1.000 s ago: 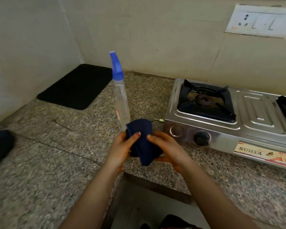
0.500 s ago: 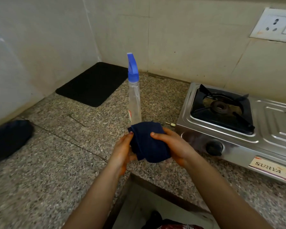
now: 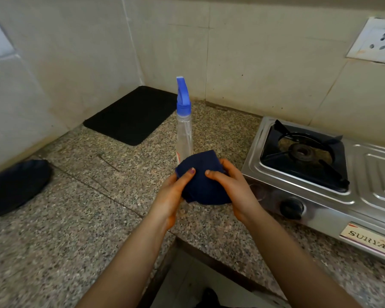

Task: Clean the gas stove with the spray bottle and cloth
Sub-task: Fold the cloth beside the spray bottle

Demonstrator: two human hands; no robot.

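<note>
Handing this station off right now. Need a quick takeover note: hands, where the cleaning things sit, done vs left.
Left hand: pinches the dark blue folded cloth, thumb on top.
Right hand: holds the same cloth from the other side.
Clear plastic spray bottle with blue nozzle: upright on the speckled granite counter, just behind the cloth, with no hand on it.
Stainless steel gas stove: on the counter to the right, cloth not on it.
Done: cloth in hand.
Left: spray the stove, then wipe it. Whether any spray is already on it cannot be told.
</note>
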